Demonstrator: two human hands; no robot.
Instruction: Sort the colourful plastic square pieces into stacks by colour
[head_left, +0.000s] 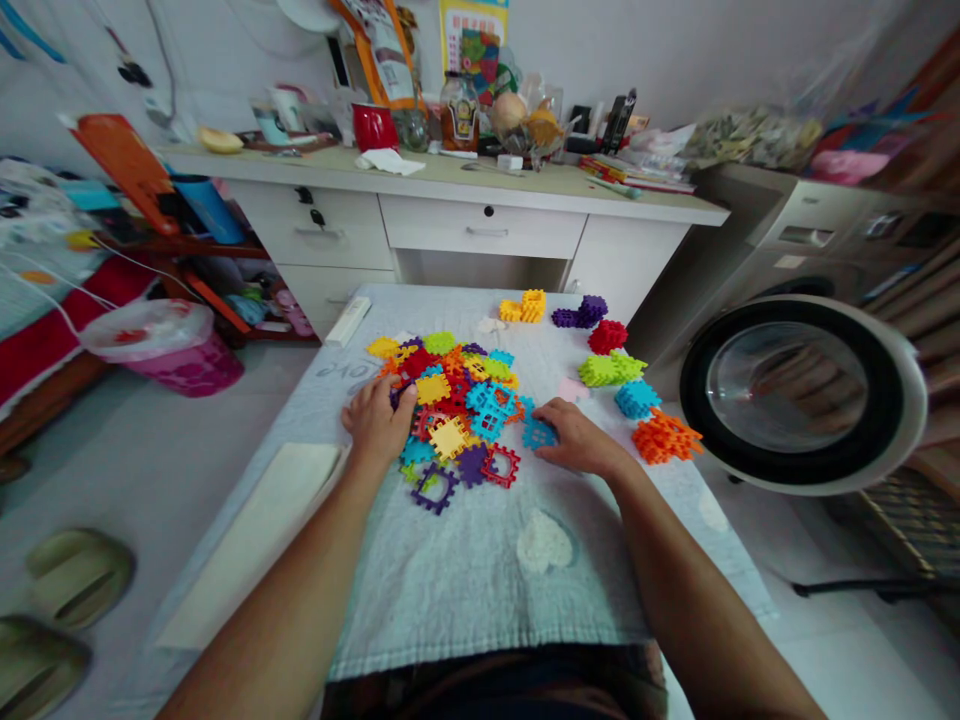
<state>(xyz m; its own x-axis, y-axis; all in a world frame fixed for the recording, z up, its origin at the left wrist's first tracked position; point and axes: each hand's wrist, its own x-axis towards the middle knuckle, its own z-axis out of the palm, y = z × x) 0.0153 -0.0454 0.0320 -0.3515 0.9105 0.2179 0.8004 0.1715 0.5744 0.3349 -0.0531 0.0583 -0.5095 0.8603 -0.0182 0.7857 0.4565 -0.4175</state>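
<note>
Multicol. tile pile (453, 400) on cloth-covered table (465, 590). L hand (379, 420) at pile's left edge — thumb & fingers about purple pc. (396, 397), grip unclear. R hand (576, 438) — thumb & fingers holding blue tile (537, 432), pile's right.

Over by the pale wall (637, 50), a white cabinet (626, 255) with drawers (435, 218) is standing, its greenish top (330, 163) bearing jars (459, 112). On the right a silvery washing machine (716, 245) is gaping, its round door (780, 385) hanging open. A pink bin (191, 362) is sitting on the light, faintly shining floor (187, 470).
</note>
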